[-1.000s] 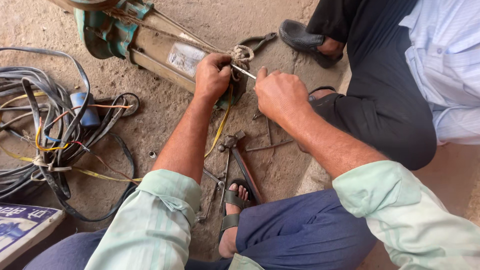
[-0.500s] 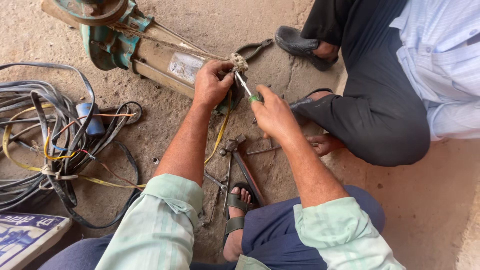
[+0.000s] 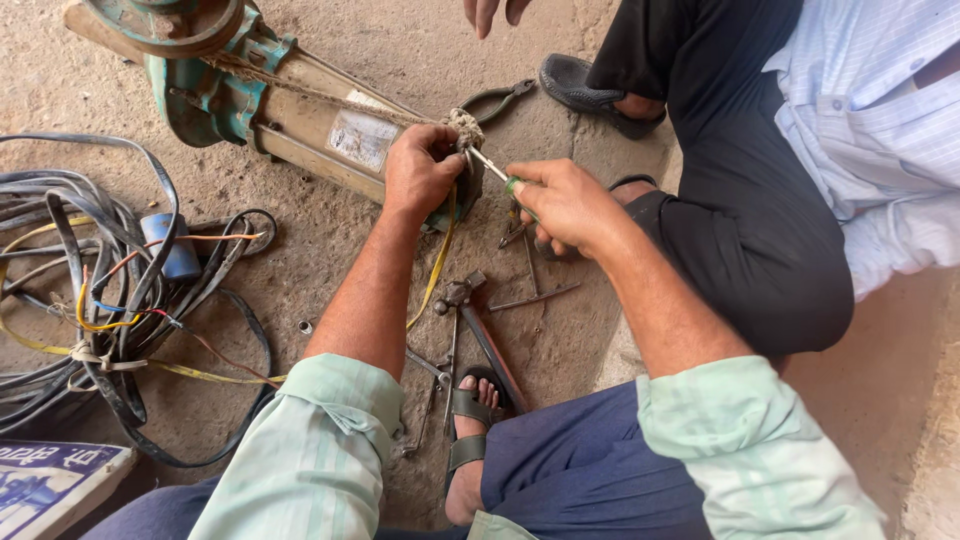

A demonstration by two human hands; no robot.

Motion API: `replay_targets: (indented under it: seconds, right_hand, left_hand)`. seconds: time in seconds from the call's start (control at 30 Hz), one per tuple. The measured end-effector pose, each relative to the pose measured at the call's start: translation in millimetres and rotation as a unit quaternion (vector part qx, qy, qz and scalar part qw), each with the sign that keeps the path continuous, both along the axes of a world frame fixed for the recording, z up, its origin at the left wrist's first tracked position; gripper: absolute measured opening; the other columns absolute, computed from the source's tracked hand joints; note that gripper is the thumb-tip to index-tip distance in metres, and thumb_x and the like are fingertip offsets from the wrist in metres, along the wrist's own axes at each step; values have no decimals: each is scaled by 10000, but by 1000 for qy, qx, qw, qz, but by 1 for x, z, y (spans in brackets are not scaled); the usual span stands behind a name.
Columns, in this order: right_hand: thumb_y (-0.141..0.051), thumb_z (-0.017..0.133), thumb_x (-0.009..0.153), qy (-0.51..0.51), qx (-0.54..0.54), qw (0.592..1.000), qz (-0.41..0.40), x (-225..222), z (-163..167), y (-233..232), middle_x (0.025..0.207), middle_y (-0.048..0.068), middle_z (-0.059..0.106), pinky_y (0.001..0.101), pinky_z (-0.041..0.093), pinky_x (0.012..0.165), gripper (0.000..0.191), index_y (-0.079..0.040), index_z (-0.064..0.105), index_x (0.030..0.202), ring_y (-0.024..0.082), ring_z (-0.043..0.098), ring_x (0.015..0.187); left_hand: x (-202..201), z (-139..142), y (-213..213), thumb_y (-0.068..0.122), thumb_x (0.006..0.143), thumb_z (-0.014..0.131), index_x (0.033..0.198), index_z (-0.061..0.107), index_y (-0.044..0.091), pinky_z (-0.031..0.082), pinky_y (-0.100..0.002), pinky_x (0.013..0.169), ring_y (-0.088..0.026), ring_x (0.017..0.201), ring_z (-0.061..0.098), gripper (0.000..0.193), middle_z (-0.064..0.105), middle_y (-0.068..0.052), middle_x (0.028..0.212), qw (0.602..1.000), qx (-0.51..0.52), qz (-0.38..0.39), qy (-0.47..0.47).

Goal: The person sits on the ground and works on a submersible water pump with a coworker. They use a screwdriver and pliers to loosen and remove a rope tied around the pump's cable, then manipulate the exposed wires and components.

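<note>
Fingers – left hand (image 3: 420, 172) pinches rope knot (image 3: 463, 126) | right hand (image 3: 562, 203) grips screwdriver (image 3: 497, 172) | dusty concrete floor (image 3: 330, 260)

Soft even daylight, warm tone on the dusty floor (image 3: 400, 40), faint shadows, sharp centre, slight wide-angle stretch at edges

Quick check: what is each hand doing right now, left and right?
Left hand: closed, gripping the wiring at the end of the pump.
Right hand: closed on a green-handled screwdriver, tip at the pump end.
</note>
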State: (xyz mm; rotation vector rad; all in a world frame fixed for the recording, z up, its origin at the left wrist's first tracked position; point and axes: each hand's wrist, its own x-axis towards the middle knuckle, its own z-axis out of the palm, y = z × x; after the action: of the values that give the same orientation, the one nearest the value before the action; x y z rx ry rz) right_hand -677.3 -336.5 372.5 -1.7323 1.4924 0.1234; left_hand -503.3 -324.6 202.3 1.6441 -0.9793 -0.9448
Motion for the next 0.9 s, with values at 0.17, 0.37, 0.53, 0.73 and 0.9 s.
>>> replay_targets:
  seconds: [0.17, 0.37, 0.53, 0.73, 0.9]
  right_hand:
    - [-214, 639, 972, 63, -267, 934, 228, 6, 3, 11, 836, 232, 695, 477, 557, 691, 365, -35, 698, 1285, 379, 698, 756]
    - [-193, 606, 963, 154, -289, 897, 297, -10, -2, 24, 909, 232, 708, 520, 560, 673, 421, -25, 627, 1348, 406, 706, 753]
    - [-199, 605, 990, 51, -291, 923, 246, -21, -14, 15, 937, 212, 722, 489, 570, 696, 387, -28, 641, 1336, 368, 717, 790]
    - [-194, 592, 999, 10, -68, 996, 61, -10, -7, -1, 854, 109, 693, 378, 517, 520, 430, -111, 597, 1421, 195, 618, 611]
    - [-172, 561, 992, 7, 114, 991, -63, 15, 14, -30, 777, 57, 651, 277, 413, 368, 443, -108, 597, 1429, 106, 522, 500]
  left_hand:
    - [1, 6, -5, 152, 779, 836, 1066, 750, 103, 595, -320, 839, -149, 889, 743, 304, 769, -29, 970, 998, 56, -18, -5]
    - [2, 16, -10, 175, 743, 845, 1033, 752, 93, 587, -337, 819, -162, 868, 741, 315, 771, -34, 939, 995, 86, -36, -37]
    - [4, 22, -19, 163, 757, 838, 1051, 746, 116, 620, -307, 778, -136, 845, 756, 311, 771, -19, 955, 985, 162, -62, 22]
    - [8, 25, -22, 124, 745, 849, 1034, 743, 119, 604, -285, 787, -125, 854, 735, 308, 768, -32, 972, 983, 169, -67, 33]
    - [6, 23, -24, 84, 780, 778, 1014, 749, 129, 604, -325, 780, -133, 857, 739, 240, 771, -27, 967, 980, 188, -54, 21]
